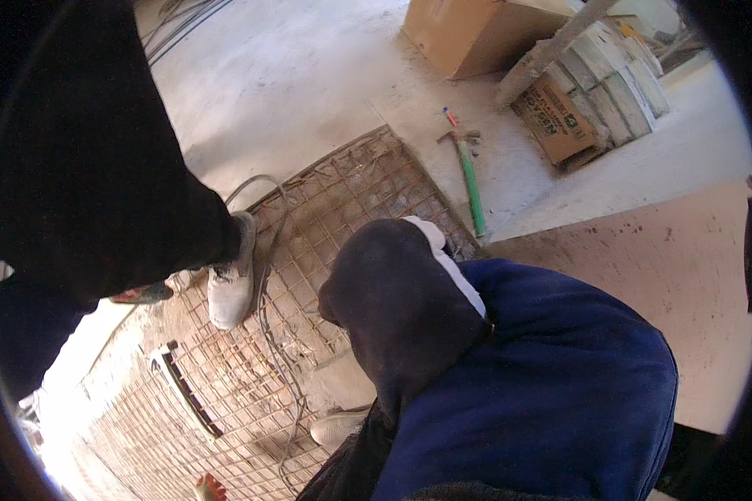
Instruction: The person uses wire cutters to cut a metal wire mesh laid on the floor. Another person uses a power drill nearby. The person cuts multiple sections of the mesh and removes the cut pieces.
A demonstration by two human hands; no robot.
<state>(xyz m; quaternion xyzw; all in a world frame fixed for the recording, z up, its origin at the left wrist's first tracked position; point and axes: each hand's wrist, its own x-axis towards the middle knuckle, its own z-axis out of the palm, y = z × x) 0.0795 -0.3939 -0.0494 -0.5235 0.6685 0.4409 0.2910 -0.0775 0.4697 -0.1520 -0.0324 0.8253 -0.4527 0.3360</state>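
At the lower edge a small red and green glove tip [210,488] shows, which seems to be my left hand. Too little of it is visible to tell how its fingers lie. My right hand is not in view. Up from that glove, a long white and black bar-shaped tool [184,391] lies on a rusty wire mesh [234,392]. A grey cable [269,321] winds across the mesh. A bent-over person in a blue jacket [543,376] and dark hood [401,292] covers much of the right side, hiding that person's hands.
Another person's dark trouser leg [100,167] and grey shoe [232,280] stand at left, beside a red and green glove [146,294]. A green-handled hammer [470,184] lies beyond the mesh. Cardboard box [476,33], metal pole [556,52] and stacked slabs [614,88] are far right.
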